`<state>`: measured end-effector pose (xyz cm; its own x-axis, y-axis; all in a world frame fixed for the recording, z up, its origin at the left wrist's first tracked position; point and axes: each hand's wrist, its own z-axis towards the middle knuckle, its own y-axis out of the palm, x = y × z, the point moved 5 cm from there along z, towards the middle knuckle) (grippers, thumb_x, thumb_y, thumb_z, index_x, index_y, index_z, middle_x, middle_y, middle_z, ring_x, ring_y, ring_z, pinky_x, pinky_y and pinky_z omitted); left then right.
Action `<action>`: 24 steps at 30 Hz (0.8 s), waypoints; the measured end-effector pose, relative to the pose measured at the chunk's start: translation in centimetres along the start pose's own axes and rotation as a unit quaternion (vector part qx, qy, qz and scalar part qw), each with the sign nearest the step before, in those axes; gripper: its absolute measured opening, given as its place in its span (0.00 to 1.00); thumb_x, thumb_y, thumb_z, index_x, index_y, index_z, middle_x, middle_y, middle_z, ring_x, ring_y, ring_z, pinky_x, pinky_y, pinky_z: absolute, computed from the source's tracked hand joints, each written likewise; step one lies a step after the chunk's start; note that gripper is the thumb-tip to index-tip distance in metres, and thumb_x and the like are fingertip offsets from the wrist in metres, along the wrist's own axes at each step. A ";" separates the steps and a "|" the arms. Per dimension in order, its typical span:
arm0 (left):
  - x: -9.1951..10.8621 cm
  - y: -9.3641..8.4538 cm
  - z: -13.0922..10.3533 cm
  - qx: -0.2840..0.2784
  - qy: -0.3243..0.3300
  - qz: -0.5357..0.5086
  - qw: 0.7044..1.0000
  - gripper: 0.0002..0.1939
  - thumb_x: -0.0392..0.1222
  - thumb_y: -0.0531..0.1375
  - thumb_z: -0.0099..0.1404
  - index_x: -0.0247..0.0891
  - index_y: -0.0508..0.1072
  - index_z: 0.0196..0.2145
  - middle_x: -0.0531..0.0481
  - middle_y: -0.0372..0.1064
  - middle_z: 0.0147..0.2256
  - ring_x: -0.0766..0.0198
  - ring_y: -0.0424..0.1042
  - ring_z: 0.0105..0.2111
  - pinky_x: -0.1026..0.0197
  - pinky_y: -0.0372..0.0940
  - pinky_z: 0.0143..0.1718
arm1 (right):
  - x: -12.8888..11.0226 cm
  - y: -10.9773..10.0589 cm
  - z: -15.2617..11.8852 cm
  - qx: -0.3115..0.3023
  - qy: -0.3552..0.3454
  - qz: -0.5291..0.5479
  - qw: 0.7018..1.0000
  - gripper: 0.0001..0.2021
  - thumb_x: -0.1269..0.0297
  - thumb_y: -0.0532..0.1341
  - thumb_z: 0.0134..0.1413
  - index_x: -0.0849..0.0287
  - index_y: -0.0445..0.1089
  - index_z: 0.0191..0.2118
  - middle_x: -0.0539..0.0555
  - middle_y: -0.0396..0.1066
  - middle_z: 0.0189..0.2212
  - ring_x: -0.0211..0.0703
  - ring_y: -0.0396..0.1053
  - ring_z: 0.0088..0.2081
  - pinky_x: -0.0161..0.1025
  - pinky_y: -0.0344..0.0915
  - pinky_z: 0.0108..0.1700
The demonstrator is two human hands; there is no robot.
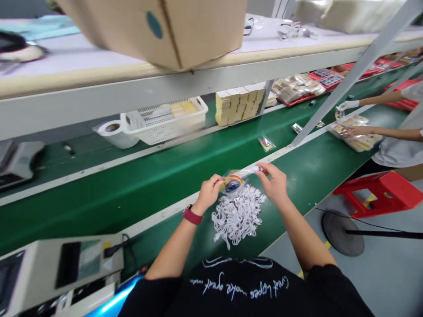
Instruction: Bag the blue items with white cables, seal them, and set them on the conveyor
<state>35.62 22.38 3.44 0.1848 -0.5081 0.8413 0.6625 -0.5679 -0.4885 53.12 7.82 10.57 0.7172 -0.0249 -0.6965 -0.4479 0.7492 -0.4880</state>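
My left hand, with a dark red watch band at the wrist, pinches the edge of a clear plastic bag. Inside the bag are a yellow and red card and a dark, coiled-looking item. At the bag's other end, my right hand has thumb and fingers closed on a small white cable. Whether its fingers also grip the plastic, I cannot tell. Just below both hands lies a heap of short white looped cables on the green table.
Beyond a pale rail runs a green conveyor belt carrying a filled bag. A white basket, stacked yellowish boxes and a metal post stand behind. A sealing machine sits left. At right, a co-worker's hands handle bags.
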 end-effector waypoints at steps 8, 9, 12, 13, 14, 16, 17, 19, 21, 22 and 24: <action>4.3 -6.1 -8.9 0.004 -0.047 -0.045 0.998 0.10 0.42 0.51 0.65 0.37 0.65 0.28 0.54 0.63 0.24 0.68 0.60 0.24 0.66 0.54 0.27 | -10.0 5.4 -4.6 -0.168 -0.120 -0.001 0.978 0.09 0.64 0.56 0.59 0.56 0.71 0.42 0.53 0.73 0.31 0.46 0.66 0.38 0.46 0.58 0.44; 4.5 -6.9 -10.0 0.014 -0.057 -0.055 0.997 0.10 0.42 0.51 0.65 0.37 0.65 0.28 0.54 0.63 0.23 0.68 0.60 0.24 0.66 0.54 0.27 | -10.9 5.9 -5.1 -0.182 -0.116 0.018 0.976 0.09 0.64 0.55 0.59 0.55 0.71 0.42 0.53 0.73 0.32 0.46 0.66 0.38 0.46 0.58 0.45; 4.9 -8.9 -13.1 0.049 -0.094 -0.088 0.990 0.10 0.43 0.53 0.64 0.36 0.65 0.27 0.55 0.59 0.22 0.69 0.58 0.22 0.66 0.52 0.25 | -13.8 7.2 -6.7 -0.266 -0.149 0.069 0.950 0.13 0.62 0.51 0.63 0.53 0.72 0.43 0.52 0.73 0.36 0.45 0.65 0.43 0.48 0.56 0.50; 5.0 -9.5 -14.2 0.060 -0.104 -0.095 0.988 0.10 0.43 0.53 0.63 0.36 0.64 0.27 0.56 0.59 0.21 0.69 0.57 0.22 0.66 0.52 0.25 | -14.9 7.6 -7.3 -0.300 -0.176 0.077 0.934 0.14 0.60 0.49 0.63 0.51 0.72 0.44 0.51 0.73 0.38 0.45 0.65 0.44 0.50 0.54 0.52; 5.1 -10.1 -15.3 0.069 -0.113 -0.097 0.986 0.10 0.43 0.53 0.63 0.36 0.64 0.26 0.56 0.58 0.21 0.69 0.57 0.22 0.66 0.52 0.25 | -15.9 8.0 -7.8 -0.326 -0.204 0.081 0.919 0.15 0.57 0.49 0.63 0.49 0.72 0.46 0.51 0.72 0.41 0.46 0.63 0.46 0.53 0.51 0.54; 5.3 -11.2 -17.4 0.091 -0.127 -0.090 0.984 0.10 0.43 0.54 0.63 0.36 0.64 0.26 0.56 0.58 0.20 0.69 0.57 0.21 0.66 0.51 0.25 | -17.4 8.7 -8.9 -0.356 -0.249 0.077 0.897 0.15 0.49 0.54 0.59 0.45 0.72 0.46 0.50 0.70 0.45 0.49 0.61 0.50 0.58 0.44 0.58; 5.3 -11.7 -18.4 0.104 -0.134 -0.085 0.982 0.10 0.43 0.53 0.63 0.36 0.64 0.26 0.56 0.59 0.20 0.69 0.57 0.21 0.66 0.52 0.25 | -18.0 9.1 -9.5 -0.362 -0.257 0.075 0.893 0.15 0.47 0.57 0.55 0.44 0.72 0.45 0.50 0.69 0.46 0.51 0.60 0.51 0.60 0.40 0.59; 5.2 -12.9 -20.6 0.144 -0.152 -0.079 0.975 0.11 0.44 0.53 0.63 0.36 0.64 0.26 0.55 0.59 0.20 0.69 0.57 0.21 0.66 0.52 0.25 | -18.3 10.0 -10.5 -0.342 -0.223 0.097 0.908 0.15 0.47 0.62 0.50 0.44 0.73 0.42 0.51 0.67 0.47 0.52 0.59 0.51 0.60 0.41 0.60; 4.8 -14.1 -22.9 0.194 -0.173 -0.082 0.962 0.11 0.44 0.53 0.64 0.37 0.64 0.27 0.56 0.59 0.20 0.69 0.58 0.21 0.66 0.53 0.25 | -17.5 11.0 -11.8 -0.285 -0.112 0.165 0.938 0.14 0.52 0.62 0.51 0.49 0.72 0.43 0.53 0.68 0.43 0.50 0.63 0.49 0.55 0.53 0.56; 4.5 -14.6 -24.0 0.218 -0.182 -0.088 0.955 0.11 0.45 0.53 0.64 0.37 0.64 0.27 0.56 0.59 0.20 0.69 0.58 0.21 0.66 0.53 0.25 | -16.9 11.7 -12.8 -0.260 -0.041 0.211 0.941 0.13 0.54 0.62 0.52 0.51 0.70 0.43 0.54 0.69 0.41 0.48 0.65 0.45 0.51 0.59 0.52; 4.0 -15.5 -26.3 0.249 -0.196 -0.101 0.943 0.11 0.45 0.54 0.63 0.37 0.64 0.27 0.56 0.59 0.20 0.69 0.58 0.21 0.66 0.53 0.24 | -16.2 13.7 -15.6 -0.261 0.079 0.292 0.917 0.13 0.56 0.63 0.51 0.55 0.67 0.42 0.53 0.69 0.35 0.44 0.67 0.38 0.44 0.65 0.43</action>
<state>7.00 12.07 8.24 0.2066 -0.0882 0.9744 0.9540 -0.2028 -0.2206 27.03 8.22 6.95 0.2055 0.1527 -0.9667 -0.9550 0.2474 -0.1639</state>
